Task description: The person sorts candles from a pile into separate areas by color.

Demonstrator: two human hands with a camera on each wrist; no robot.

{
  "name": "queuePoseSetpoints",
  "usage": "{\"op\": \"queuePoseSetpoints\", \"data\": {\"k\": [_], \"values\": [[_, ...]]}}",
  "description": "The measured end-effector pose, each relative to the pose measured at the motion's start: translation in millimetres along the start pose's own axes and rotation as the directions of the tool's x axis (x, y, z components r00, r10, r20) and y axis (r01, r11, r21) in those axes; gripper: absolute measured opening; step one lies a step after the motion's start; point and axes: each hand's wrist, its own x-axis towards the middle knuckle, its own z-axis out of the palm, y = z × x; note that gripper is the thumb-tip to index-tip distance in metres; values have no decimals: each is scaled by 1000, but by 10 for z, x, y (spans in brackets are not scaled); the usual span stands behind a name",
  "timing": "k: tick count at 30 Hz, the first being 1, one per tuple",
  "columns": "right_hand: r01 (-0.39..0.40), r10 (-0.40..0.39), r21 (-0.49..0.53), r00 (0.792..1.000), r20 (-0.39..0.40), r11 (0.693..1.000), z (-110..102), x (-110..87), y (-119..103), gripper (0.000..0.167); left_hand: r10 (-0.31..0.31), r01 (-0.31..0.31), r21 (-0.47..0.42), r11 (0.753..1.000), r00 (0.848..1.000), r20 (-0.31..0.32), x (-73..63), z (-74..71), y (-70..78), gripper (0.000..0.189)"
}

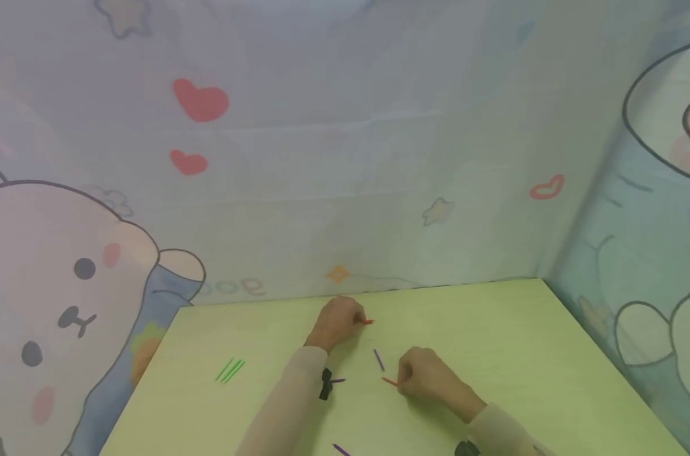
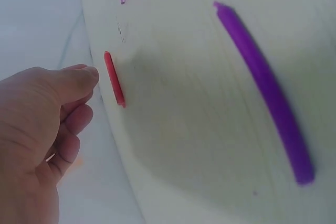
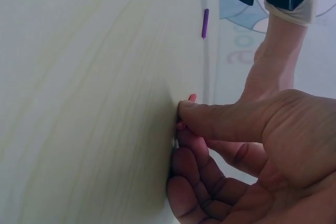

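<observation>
Watching my right hand [image 1: 427, 377] pinch the near red stick [image 1: 389, 381] — left hand [image 1: 336, 320] curled beside the far red stick [image 2: 114, 79].

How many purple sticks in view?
3: a purple stick between left hand and right hand, another by the left sleeve, partly hidden, a third at the head view's bottom edge. More may be hidden.

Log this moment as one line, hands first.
left hand: beside far red stick | right hand: pinches near red stick | green sticks: table's left side | purple sticks: on table
</observation>
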Motion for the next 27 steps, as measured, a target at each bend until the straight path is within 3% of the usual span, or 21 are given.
{"op": "queuePoseSetpoints", "data": {"k": [3, 8, 12, 15, 20, 27], "values": [[-8, 8, 3, 1000, -3, 1000, -6, -1, -3, 25, 2, -2, 13, 1000, 1000, -4, -49, -91, -8, 10], [-23, 22, 13, 1000, 1, 1000, -3, 3, -5, 24, -60, 61, -97, 993, 998, 6, -192, -335, 2, 7], [-25, 25, 0, 1000, -3, 1000, 2, 2, -19, 26, -42, 42, -149, 988, 999, -1, -386, -530, 0, 8], [-32, 32, -5, 1000, -1, 999, 19, -4, -32, 26, -59, 59, -163, 985, 998, 5, -612, -611, -15, 8], [-68, 68, -3, 998, -2, 998, 5, -20, -30, 23, -82, 93, -209, 973, 995, 60, -952, -602, -6, 7], [-57, 57, 46, 998, 6, 997, 10, -13, -72, 22, -71, 116, -255, 960, 982, 178, -1212, -434, 64, 21]]}}
